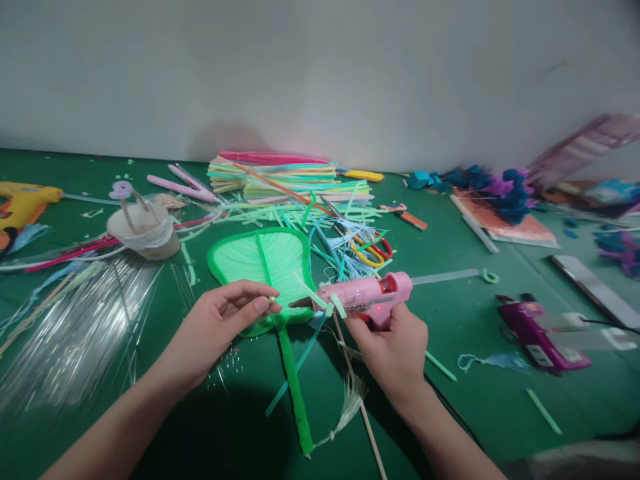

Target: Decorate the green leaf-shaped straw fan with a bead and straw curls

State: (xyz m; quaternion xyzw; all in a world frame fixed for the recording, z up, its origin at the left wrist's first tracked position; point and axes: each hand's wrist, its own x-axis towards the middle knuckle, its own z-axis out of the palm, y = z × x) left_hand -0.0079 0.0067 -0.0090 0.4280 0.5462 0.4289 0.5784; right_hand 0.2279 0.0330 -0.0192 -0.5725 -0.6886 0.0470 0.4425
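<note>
My right hand point(395, 350) grips a pink hot glue gun point(367, 293) with its nozzle pointing left. My left hand point(225, 320) pinches a tiny bead point(272, 301) between thumb and forefinger, right at the nozzle tip. Beneath both hands lies a green hand fan point(260, 263) with a long green handle point(296, 387) running toward me. A pale tassel on a thin wooden stick point(357, 400) lies beside the handle.
A stack of coloured strips point(280, 175) sits at the back. A white cup point(145, 230) and a yellow glue gun point(23, 203) are at the left, clear film point(75, 320) near them. A purple glue gun point(543, 333) and blue paper flowers point(495, 187) lie at the right.
</note>
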